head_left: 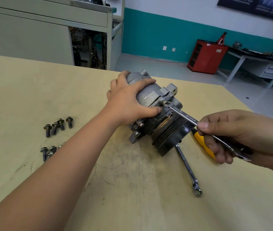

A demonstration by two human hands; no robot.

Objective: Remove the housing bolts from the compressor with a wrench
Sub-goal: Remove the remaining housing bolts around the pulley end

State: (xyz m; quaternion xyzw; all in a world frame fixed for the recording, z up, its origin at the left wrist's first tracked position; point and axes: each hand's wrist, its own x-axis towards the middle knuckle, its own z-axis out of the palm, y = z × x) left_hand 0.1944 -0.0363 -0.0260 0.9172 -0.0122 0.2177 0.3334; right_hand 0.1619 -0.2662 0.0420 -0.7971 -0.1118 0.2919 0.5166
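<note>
The right hand [242,135] pinches the wrench [187,119] at its near end. The shaft slants up and away to a housing bolt [164,102]. Just beyond, the left hand [129,100] clasps the compressor [150,95]. It looks heavy, rigid and greasy, best held round the housing. It lies on its side, pulley towards the right hand.

Workshop, red tool cabinet [206,56], metal workbench [255,60], spare wrench [188,169], loose bolts [57,126]

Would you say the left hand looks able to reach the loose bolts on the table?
Probably yes: the bolts lie unobstructed on the table to its left, though the left hand must first release the compressor.
</note>
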